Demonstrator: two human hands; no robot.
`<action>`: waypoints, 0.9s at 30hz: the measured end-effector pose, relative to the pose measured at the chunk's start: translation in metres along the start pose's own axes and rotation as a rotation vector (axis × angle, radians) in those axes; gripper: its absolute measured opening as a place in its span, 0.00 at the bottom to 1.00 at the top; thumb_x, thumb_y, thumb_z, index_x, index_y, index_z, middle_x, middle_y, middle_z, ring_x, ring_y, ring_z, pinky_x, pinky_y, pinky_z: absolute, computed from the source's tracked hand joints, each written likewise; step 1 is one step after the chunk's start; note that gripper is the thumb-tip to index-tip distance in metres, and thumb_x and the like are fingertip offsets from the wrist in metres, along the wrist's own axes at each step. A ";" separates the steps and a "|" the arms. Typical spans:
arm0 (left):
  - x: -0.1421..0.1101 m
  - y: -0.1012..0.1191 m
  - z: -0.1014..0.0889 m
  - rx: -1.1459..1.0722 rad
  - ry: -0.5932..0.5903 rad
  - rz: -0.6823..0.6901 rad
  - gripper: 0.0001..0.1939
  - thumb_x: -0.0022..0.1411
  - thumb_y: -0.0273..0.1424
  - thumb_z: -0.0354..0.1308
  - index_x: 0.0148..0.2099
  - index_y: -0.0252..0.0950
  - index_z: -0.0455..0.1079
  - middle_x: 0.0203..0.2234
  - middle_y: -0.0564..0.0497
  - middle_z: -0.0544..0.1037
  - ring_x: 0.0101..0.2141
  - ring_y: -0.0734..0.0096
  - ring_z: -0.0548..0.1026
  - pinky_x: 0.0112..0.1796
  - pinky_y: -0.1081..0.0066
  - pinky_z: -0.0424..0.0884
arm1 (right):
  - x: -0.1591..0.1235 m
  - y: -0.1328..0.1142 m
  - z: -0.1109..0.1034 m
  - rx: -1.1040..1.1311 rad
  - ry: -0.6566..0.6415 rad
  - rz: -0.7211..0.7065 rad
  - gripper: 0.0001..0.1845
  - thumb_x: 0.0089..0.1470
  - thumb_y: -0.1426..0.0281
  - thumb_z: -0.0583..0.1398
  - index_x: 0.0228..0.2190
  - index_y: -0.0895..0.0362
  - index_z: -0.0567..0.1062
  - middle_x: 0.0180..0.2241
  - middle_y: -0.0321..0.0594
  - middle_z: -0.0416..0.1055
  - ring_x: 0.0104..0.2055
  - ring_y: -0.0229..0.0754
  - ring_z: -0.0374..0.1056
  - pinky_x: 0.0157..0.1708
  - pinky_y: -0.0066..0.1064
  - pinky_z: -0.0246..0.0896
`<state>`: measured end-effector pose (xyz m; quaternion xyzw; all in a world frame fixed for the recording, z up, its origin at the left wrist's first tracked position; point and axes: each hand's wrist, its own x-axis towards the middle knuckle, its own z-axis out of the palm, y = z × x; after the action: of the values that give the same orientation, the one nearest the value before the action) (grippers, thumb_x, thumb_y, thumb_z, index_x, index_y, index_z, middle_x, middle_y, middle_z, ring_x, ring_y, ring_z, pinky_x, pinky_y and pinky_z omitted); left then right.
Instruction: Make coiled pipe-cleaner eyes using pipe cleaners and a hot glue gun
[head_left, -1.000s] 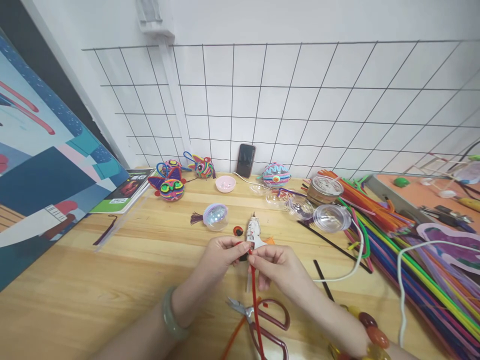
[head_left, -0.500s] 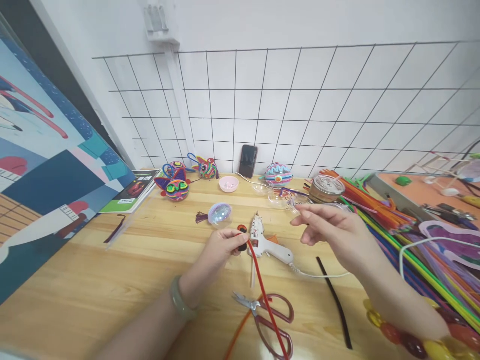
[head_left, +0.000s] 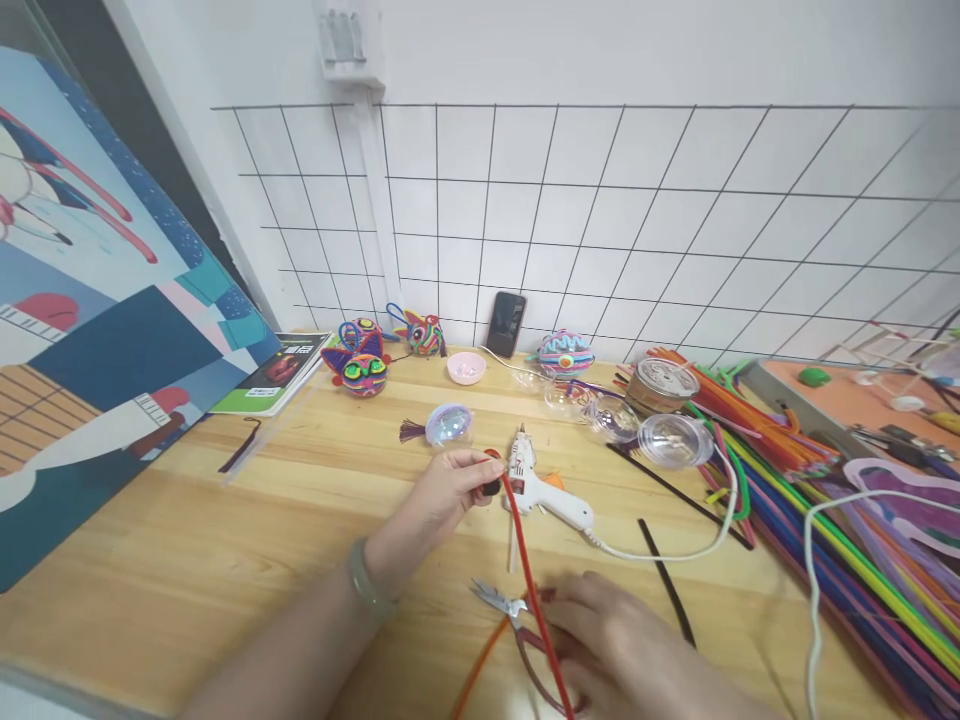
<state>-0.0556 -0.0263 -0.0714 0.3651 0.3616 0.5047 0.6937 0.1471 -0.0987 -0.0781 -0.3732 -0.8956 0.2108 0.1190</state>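
Note:
My left hand pinches a red pipe cleaner near its upper end. Beside those fingertips is a small curled piece, black and orange-red, partly hidden by the hand. The long tail of the pipe cleaner runs down over the scissors, which lie with dark red handles towards me. My right hand, somewhat blurred, has its fingers closed around the scissors' handles and covers the upper loop. An orange pipe cleaner passes under the scissors. Just beyond my left fingertips lies a white glue gun.
Black pipe cleaners lie on the right, beside the glue gun's white cord. Clear plastic half-balls, a spool and coloured pipe-cleaner bundles fill the right side. Decorated balls, a pink bowl and a phone stand behind.
My right hand has come down and left from above the table's right side to the scissors' handles. The left hand keeps its pinch on the red pipe cleaner. The view has shifted slightly.

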 end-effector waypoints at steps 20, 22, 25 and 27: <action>-0.007 0.002 0.002 0.021 -0.195 -0.149 0.08 0.42 0.31 0.66 0.22 0.31 0.73 0.16 0.54 0.71 0.19 0.83 0.64 0.23 0.78 0.56 | -0.023 0.026 -0.048 0.622 -0.279 0.472 0.34 0.36 0.78 0.61 0.49 0.51 0.67 0.32 0.35 0.72 0.35 0.41 0.67 0.33 0.26 0.63; -0.008 0.001 0.003 0.038 -0.217 -0.163 0.08 0.41 0.31 0.67 0.22 0.31 0.73 0.15 0.55 0.69 0.19 0.83 0.63 0.23 0.78 0.56 | -0.020 0.026 -0.052 0.679 -0.311 0.460 0.35 0.33 0.80 0.61 0.47 0.51 0.69 0.31 0.35 0.72 0.37 0.42 0.66 0.36 0.27 0.62; -0.008 0.000 0.004 0.062 -0.261 -0.168 0.09 0.40 0.31 0.67 0.21 0.30 0.72 0.14 0.55 0.68 0.18 0.83 0.62 0.23 0.77 0.55 | -0.010 0.020 -0.054 0.708 -0.345 0.430 0.30 0.33 0.79 0.63 0.43 0.52 0.71 0.28 0.33 0.70 0.34 0.39 0.65 0.34 0.25 0.61; -0.009 -0.001 0.004 0.086 -0.284 -0.177 0.09 0.40 0.32 0.66 0.22 0.30 0.73 0.15 0.55 0.68 0.18 0.82 0.62 0.23 0.77 0.56 | -0.003 0.017 -0.053 0.729 -0.341 0.409 0.25 0.35 0.77 0.64 0.40 0.54 0.72 0.26 0.32 0.68 0.30 0.37 0.63 0.30 0.24 0.60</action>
<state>-0.0534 -0.0354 -0.0695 0.4287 0.3118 0.3689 0.7635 0.1791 -0.0752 -0.0396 -0.4364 -0.6775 0.5900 0.0494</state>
